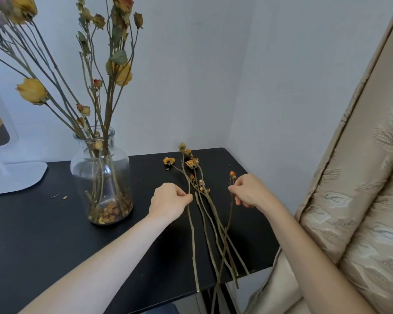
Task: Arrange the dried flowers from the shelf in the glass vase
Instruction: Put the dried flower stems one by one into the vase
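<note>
A clear glass vase (101, 175) stands on the black shelf top (43, 234), left of centre, holding several tall dried yellow and orange flowers, with fallen petals at its bottom. Several more dried flower stems (208, 223) lie on the shelf to its right, heads toward the wall, cut ends past the front edge. My left hand (169, 201) pinches the leftmost stem (192, 241) near its upper part. My right hand (251, 191) pinches a thin stem with a small orange bud (232, 174), apart from the pile.
A white stand with a mirror-like panel (11, 173) sits at the back left of the shelf. Grey walls meet in a corner behind. A beige patterned curtain (361, 200) hangs close on the right. Petal crumbs dot the black surface.
</note>
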`<state>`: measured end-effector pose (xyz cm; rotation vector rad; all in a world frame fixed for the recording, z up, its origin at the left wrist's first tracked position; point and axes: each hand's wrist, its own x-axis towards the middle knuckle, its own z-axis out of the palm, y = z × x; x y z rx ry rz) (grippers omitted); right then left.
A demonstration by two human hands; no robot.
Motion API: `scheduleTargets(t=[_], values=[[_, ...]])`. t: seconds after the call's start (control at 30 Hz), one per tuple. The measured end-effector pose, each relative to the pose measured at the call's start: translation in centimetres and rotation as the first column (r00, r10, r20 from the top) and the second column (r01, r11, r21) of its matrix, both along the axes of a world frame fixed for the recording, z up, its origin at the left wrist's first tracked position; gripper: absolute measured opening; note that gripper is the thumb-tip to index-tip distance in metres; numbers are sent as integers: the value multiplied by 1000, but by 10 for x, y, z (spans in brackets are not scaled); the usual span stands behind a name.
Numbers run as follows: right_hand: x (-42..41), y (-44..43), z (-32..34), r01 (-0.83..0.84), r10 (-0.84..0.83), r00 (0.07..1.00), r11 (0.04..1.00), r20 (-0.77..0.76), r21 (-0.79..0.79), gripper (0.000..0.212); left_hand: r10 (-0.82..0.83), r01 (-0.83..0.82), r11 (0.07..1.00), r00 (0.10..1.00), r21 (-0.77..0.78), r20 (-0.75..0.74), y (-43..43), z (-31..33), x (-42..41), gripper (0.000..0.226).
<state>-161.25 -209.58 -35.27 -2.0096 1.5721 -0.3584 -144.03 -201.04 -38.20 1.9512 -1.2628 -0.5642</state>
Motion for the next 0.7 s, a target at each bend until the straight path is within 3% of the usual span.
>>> scheduleTargets(t=[0.13, 0.4, 0.7], values=[[3, 3, 8, 8, -4, 997, 999, 83, -46, 26, 24, -24, 996, 1000, -83, 4, 5, 12, 5, 25], [19, 16, 30, 154, -28, 858, 967, 513, -204, 16, 66, -37, 946, 995, -322, 77, 35, 44, 18, 9], [39, 37, 43, 90, 75, 821, 962, 566, -259, 17, 44, 29, 807, 993, -590, 110, 108, 70, 36, 14]])
